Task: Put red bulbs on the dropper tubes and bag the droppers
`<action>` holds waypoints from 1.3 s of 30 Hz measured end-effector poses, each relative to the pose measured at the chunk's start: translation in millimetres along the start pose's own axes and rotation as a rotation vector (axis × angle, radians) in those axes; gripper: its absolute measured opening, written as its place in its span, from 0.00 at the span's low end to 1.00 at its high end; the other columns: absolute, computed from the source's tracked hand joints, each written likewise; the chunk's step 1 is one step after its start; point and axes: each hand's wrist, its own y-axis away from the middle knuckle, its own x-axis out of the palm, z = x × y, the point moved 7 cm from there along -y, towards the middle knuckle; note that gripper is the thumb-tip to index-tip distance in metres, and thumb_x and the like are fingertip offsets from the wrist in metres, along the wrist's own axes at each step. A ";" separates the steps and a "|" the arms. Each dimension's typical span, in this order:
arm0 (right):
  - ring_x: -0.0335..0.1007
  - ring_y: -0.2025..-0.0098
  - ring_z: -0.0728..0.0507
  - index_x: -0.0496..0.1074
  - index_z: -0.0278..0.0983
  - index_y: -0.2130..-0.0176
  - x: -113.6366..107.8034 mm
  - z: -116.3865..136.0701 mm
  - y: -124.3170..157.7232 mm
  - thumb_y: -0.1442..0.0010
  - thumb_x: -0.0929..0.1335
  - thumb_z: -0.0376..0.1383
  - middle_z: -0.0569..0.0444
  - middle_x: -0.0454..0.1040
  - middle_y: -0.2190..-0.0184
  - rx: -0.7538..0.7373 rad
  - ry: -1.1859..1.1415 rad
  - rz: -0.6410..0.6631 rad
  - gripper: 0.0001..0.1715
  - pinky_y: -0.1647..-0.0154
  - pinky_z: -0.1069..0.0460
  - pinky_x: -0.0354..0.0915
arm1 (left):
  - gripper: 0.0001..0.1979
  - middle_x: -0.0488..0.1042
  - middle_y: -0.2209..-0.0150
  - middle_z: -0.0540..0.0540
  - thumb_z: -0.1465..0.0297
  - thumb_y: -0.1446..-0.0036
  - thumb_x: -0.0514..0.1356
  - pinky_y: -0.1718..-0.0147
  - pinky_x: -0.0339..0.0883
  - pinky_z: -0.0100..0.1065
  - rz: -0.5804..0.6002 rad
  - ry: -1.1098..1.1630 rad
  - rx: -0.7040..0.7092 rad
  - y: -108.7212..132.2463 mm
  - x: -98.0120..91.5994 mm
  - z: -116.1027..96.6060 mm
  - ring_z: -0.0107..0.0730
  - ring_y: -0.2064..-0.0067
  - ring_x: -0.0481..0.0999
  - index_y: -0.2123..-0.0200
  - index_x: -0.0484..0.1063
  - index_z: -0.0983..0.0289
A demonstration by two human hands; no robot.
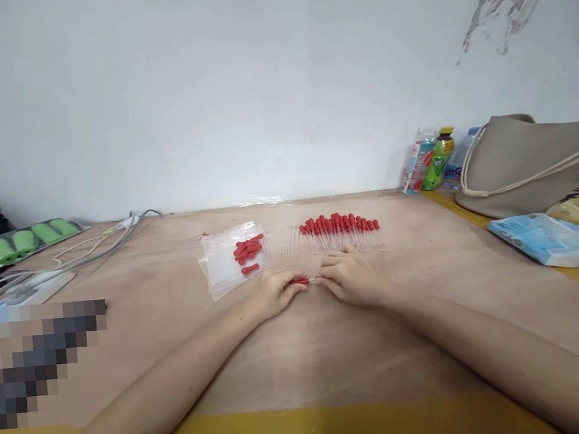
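Observation:
My left hand pinches a red rubber dropper bulb, its open end pointing right. My right hand is closed on a thin clear glass dropper tube, whose end meets the bulb; how far it sits inside I cannot tell. Behind my left hand, several loose red bulbs lie on clear plastic zip bags. Several bare glass tubes lie in the middle. To their right is a row of droppers with red bulbs fitted, tubes toward me, partly hidden by my right hand.
At the right stand a green-labelled bottle, a grey bag and a blue-white packet. Green rolls in a plastic pack, cables and a power strip are at the left. A wall bounds the table's back.

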 end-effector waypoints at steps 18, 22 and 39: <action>0.56 0.74 0.48 0.71 0.30 0.69 -14.1 30.7 16.4 0.40 0.58 0.25 0.52 0.66 0.77 -0.447 0.317 -0.344 0.14 0.71 0.51 0.55 | 0.10 0.77 0.65 0.52 0.68 0.44 0.55 0.65 0.66 0.29 0.064 0.235 -0.218 3.5 4.1 10.2 0.30 0.64 0.75 0.64 0.74 0.65; 0.57 0.73 0.48 0.71 0.29 0.67 -17.1 33.1 18.5 0.41 0.59 0.24 0.51 0.67 0.75 -0.488 0.323 -0.391 0.12 0.70 0.52 0.56 | 0.11 0.77 0.66 0.53 0.66 0.44 0.55 0.66 0.67 0.29 0.082 0.301 -0.250 4.6 7.8 16.9 0.31 0.65 0.75 0.64 0.74 0.65; 0.69 0.71 0.48 0.75 0.35 0.76 21.4 -96.5 -31.4 0.47 0.65 0.39 0.54 0.74 0.78 0.809 -0.252 -0.014 0.14 0.68 0.56 0.60 | 0.14 0.67 0.56 0.55 0.66 0.46 0.56 0.59 0.64 0.36 -0.010 -0.038 -0.118 6.1 0.0 12.2 0.34 0.58 0.68 0.55 0.65 0.61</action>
